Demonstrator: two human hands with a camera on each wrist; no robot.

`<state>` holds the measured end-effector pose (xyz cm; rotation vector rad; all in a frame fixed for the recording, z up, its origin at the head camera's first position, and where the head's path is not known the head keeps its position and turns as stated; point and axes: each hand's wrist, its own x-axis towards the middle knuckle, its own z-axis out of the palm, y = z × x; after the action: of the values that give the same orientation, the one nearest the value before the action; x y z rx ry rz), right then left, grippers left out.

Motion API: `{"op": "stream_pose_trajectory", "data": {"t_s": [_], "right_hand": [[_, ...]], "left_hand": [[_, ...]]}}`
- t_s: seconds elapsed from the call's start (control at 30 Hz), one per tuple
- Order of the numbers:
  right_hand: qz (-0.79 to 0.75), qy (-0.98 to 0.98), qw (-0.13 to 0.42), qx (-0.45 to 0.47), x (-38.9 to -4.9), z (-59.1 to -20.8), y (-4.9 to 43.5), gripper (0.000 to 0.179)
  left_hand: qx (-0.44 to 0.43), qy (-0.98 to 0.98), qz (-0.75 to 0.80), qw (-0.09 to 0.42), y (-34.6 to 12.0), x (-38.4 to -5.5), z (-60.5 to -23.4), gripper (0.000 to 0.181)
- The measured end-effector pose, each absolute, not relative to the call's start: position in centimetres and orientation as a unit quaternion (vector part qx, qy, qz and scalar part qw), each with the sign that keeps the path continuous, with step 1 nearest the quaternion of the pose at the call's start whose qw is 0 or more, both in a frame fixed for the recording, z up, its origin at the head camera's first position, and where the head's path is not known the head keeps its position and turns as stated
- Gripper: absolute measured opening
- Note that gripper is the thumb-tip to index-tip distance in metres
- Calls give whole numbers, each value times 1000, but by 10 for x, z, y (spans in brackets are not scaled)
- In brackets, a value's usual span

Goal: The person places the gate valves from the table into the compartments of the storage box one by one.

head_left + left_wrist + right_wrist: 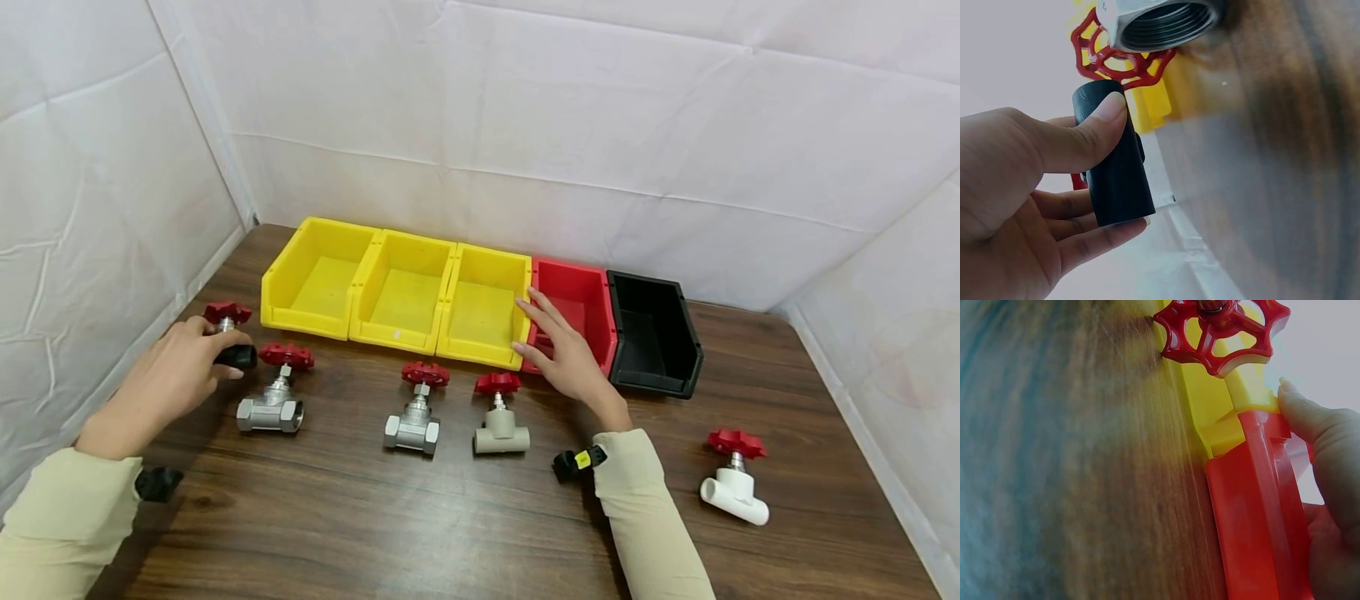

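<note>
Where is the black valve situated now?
In the head view, the black valve is at the left, held by the left hand, beside the leftmost silver valve.

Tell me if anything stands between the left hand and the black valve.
Nothing visible does: the left hand has the black valve in its grip. The nearest silver valve stands close beside that valve, not between it and the hand.

On our dark brown wood-grain table (pixel 360 533), three open yellow plastic bins (pixel 393 336), a red plastic bin (pixel 573 312) and a black plastic bin (pixel 645 383) stand side by side. Nearer us sit two silver metal valves (pixel 412 432), a grey plastic valve (pixel 501 432) and a white plastic valve (pixel 735 492), all with red handwheels (pixel 426 373).
</note>
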<state>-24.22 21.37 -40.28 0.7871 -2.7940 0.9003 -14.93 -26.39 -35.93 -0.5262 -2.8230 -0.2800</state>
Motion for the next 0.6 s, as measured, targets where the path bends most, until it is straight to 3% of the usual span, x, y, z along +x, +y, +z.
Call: {"op": "stream_pose_trajectory", "data": {"t_s": [0.6], "right_hand": [[295, -918, 52, 258, -242, -402, 213, 69]], "left_hand": [[-208, -967, -76, 127, -253, -173, -332, 35]]}}
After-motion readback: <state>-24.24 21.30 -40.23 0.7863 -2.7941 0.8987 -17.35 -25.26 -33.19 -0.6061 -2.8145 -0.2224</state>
